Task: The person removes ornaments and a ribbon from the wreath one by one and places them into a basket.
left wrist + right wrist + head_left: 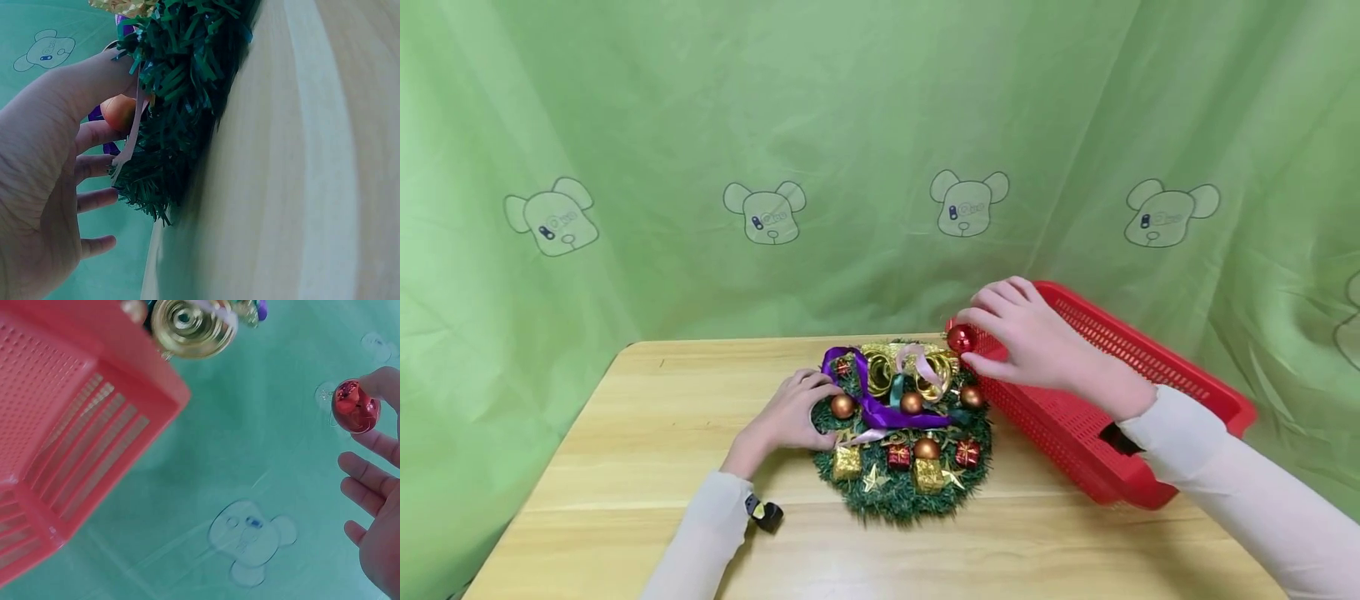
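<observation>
My right hand (1026, 337) pinches a shiny red Christmas ball (961, 338) between thumb and index finger, above the wreath's back right and the basket's rim. In the right wrist view the other fingers spread away from the ball (356, 407). My left hand (793, 408) rests at the left edge of a green tinsel wreath (895, 502), beside a copper ball (842, 406). Its fingers are spread and loosely bent; its thumb tip is hidden in the left wrist view. On the wreath lie a purple ribbon (887, 415), gold bells (880, 372) and small gift boxes (847, 462).
A red plastic basket (1206, 392) stands to the right of the wreath, under my right forearm. The wooden table (625, 442) extends left and in front of the wreath. A green curtain (865, 100) with bear drawings hangs behind.
</observation>
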The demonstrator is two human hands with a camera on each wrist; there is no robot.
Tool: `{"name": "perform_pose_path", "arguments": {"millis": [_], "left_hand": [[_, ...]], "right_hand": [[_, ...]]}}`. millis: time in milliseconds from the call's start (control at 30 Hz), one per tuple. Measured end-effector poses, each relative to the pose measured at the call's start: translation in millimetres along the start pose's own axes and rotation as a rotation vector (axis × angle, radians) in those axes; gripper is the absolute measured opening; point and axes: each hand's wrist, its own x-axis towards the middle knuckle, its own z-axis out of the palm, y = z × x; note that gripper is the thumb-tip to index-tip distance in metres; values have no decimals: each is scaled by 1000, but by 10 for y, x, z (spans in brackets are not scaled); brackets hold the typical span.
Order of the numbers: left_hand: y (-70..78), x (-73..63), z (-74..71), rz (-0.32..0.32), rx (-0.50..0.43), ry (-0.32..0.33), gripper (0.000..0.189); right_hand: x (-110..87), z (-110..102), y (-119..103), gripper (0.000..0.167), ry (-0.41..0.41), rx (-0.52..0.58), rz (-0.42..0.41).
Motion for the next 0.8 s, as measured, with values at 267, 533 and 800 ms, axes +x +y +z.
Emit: {"name": "perform_pose_path", "arguments": {"millis": [267,533,800], "left_hand": [[16,-12,-3,2,2,7,76],[23,-6,15,12,8,15,73],[16,-19,10,3,6,8,76]], "right_hand": [[-135,-98,264,36,-24,-28,80],[-218,-363,469,36,-99,-88,87],[-361,-720,793,38,-97,-143,104]]}}
